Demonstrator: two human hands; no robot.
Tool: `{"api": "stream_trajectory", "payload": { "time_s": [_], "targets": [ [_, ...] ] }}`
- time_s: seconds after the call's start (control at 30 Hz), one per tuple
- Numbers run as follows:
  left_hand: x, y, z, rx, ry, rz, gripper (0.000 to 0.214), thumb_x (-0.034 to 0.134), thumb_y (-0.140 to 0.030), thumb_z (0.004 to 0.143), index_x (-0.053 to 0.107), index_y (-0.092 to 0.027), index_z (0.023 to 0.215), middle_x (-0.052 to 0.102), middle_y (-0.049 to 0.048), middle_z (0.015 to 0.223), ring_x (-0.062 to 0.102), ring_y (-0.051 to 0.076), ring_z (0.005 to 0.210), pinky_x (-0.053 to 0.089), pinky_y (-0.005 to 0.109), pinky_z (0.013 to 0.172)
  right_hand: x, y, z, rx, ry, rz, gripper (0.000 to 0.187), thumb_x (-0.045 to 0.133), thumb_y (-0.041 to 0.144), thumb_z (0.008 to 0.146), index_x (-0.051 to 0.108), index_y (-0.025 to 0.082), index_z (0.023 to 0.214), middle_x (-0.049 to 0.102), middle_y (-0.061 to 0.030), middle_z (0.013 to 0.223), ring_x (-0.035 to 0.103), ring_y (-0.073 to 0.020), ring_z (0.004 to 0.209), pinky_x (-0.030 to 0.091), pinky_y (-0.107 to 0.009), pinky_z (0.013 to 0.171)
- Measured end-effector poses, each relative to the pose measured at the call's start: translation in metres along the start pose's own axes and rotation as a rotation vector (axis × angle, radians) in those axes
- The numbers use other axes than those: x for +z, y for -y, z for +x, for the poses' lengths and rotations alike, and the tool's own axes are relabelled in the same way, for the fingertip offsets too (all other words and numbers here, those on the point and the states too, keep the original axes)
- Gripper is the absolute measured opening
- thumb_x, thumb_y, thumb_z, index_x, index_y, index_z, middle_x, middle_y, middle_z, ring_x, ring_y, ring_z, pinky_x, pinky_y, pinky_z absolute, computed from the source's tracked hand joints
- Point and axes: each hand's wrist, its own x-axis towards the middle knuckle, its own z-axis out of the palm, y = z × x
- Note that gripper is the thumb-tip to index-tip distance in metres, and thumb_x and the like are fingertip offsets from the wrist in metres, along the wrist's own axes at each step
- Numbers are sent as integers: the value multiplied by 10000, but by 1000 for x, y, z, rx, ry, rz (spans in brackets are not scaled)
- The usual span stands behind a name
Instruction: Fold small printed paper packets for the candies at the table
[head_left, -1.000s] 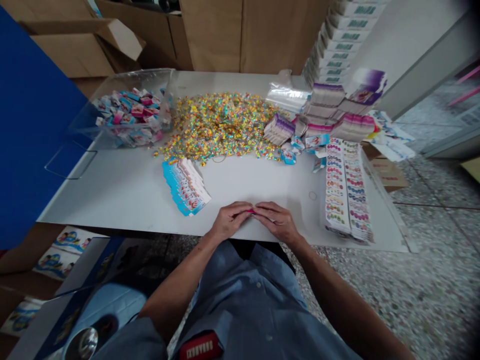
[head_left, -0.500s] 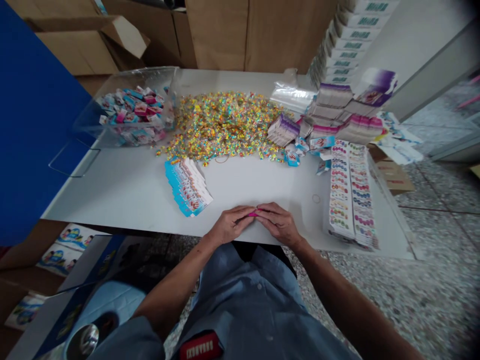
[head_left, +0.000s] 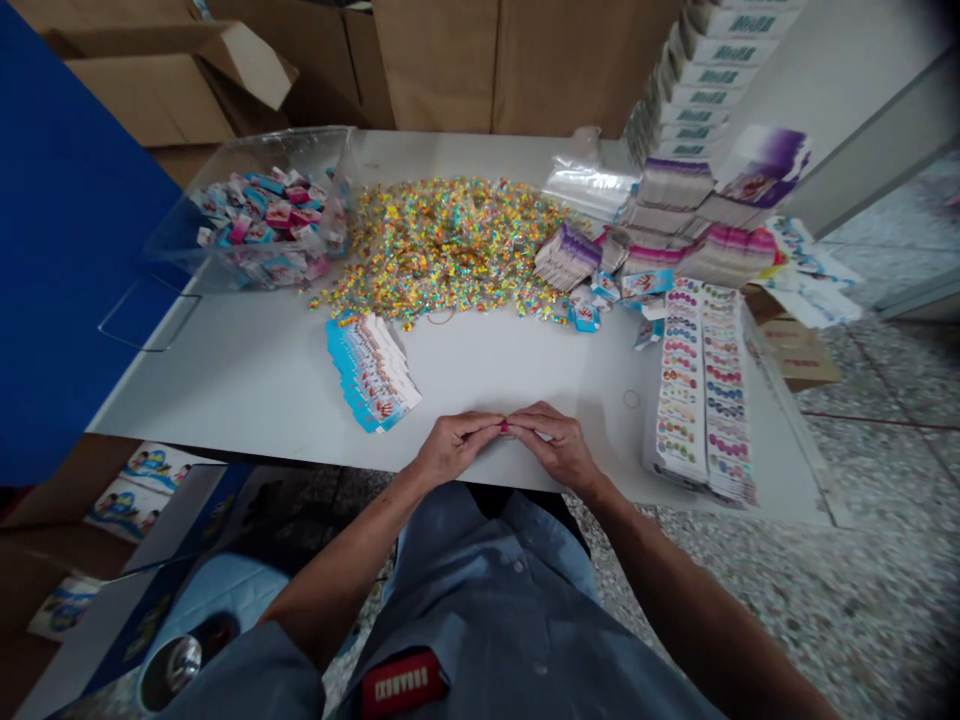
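Long white table [head_left: 495,360] with straight edges, spanning most of the view, large brown cardboard panels [head_left: 442,65] upright along its far side, tall blue panel [head_left: 60,250] at left. On the table, far middle: broad loose heap of tiny yellow, orange and turquoise shiny pieces [head_left: 442,245]. Left of the heap, near it, a clear plastic bin [head_left: 341,155] with slanting walls, holding many small blue, pink and white cartons [head_left: 277,215]. Far right, a tall column of white boxes [head_left: 694,100] with green print. Near right, two side-by-side stacks of white sheets [head_left: 705,390] printed with rows of coloured ovals; beyond them, bundles of purple-edged flat cards [head_left: 679,185]. Left of centre, a fanned spread of blue-and-white printed flat cards [head_left: 373,375], its far end at the heap's near edge. At the near edge, centre, both bare hands almost meet: left hand [head_left: 455,442] and right hand [head_left: 555,440], thumbs and fingertips of each pressed together on one small bright-pink piece [head_left: 504,427]. Piece sits between the two sets of fingertips, above the table's near margin; mostly covered, shape cannot be told. Thin rubber band [head_left: 631,399] lies flat right of the right hand.
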Motion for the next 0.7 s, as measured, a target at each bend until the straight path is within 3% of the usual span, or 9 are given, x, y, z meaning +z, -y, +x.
{"api": "stream_trajectory", "payload": {
  "time_s": [0.27,0.47,0.7],
  "targets": [
    [0,-3,0,4,1,85,274,700,-407,909,817,-221,1073,798,93,1033,732,210,919,569,321,863,1,-3,0,52,13,75,161,691,310,952,809,311,1062,785,-50,999,720,-214,941,595,-398,872],
    [1,2,-1,18,-25,51,249,738,-405,882,827,-222,1026,793,100,1055,732,217,965,570,341,922,1,-4,-4,85,2,159,153,702,318,946,811,316,1053,782,-50,1028,721,-214,976,603,-399,902],
    [9,7,-6,55,-136,35,227,767,-431,849,838,-235,939,790,103,1017,720,229,976,558,382,973,-2,-5,-6,-37,24,38,209,653,286,974,791,314,1128,769,-64,1091,729,-209,978,620,-389,893]
  ]
}}
